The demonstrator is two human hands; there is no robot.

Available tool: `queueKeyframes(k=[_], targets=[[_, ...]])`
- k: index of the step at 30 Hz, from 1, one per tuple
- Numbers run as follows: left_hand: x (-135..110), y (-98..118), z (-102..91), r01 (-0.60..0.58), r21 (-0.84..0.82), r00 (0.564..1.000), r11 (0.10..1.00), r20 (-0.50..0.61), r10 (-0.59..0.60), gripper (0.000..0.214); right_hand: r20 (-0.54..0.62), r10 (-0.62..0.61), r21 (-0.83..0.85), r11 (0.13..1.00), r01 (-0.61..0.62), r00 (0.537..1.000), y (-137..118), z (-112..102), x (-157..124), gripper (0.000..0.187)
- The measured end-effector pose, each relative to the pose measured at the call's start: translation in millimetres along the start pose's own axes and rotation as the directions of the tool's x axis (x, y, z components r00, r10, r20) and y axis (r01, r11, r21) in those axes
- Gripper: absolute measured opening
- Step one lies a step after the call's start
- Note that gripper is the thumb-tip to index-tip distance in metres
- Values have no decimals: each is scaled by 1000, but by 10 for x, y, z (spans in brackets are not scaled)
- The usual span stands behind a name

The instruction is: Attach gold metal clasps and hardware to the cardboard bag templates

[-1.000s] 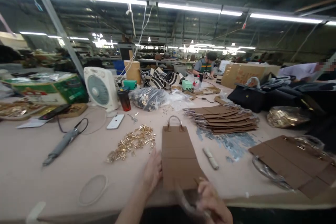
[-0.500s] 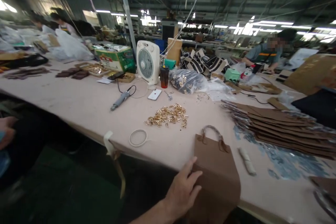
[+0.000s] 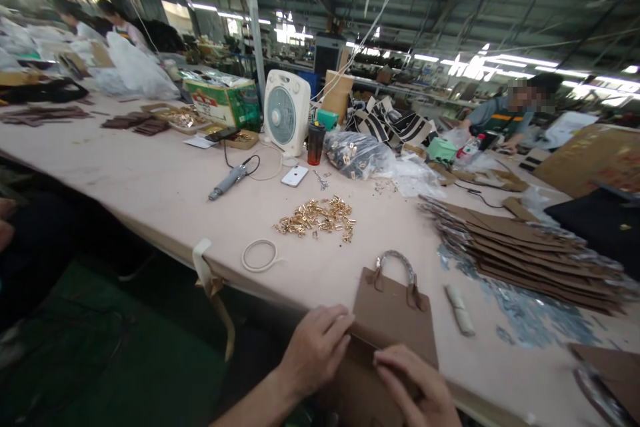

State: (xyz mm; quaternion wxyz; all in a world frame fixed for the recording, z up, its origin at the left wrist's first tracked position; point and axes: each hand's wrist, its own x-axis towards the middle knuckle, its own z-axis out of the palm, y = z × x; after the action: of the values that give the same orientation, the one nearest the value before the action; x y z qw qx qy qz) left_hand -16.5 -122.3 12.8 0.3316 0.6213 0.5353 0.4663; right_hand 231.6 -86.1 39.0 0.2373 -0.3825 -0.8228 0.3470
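Observation:
A brown handbag (image 3: 395, 310) lies at the table's front edge, one plastic-wrapped handle loop pointing away from me. Its nearer part hangs toward my body. My left hand (image 3: 317, 347) is closed on the bag's left edge, fingers curled and pressed together. My right hand (image 3: 420, 383) has its thumb and fingers drawn together at the edge across the middle of the bag; its lower part is cut off by the frame. Beyond the bag lies a loose pile of small gold metal fittings (image 3: 320, 217).
Stacked brown bag pieces (image 3: 520, 247) lie at right, near a small rolled bundle (image 3: 459, 310). A tape ring (image 3: 260, 255), an electric screwdriver (image 3: 231, 181), a phone (image 3: 295, 175), a dark cup (image 3: 315, 144) and a fan (image 3: 286, 112) are on the table. A co-worker (image 3: 515, 110) sits opposite.
My right hand has come into view onto the bag. My left hand has gone from spread fingers to closed on the bag's edge. The bag's nearer part now shows a fold or opening.

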Motion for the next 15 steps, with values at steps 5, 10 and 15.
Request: queueKeyframes(k=[5,10,15], targets=[[597,-87,-243,25,-30,996,999,-79,-28,31,-358,147,237,969,-63,922,107,-86,1115,34],[778,-243,-247,24,149,997,989,-77,-12,23,-324,149,202,976,-85,934,378,206,1995,41],[720,-250,-184,29,242,995,970,-98,-5,24,-401,134,-107,976,-192,906,448,377,2314,28]])
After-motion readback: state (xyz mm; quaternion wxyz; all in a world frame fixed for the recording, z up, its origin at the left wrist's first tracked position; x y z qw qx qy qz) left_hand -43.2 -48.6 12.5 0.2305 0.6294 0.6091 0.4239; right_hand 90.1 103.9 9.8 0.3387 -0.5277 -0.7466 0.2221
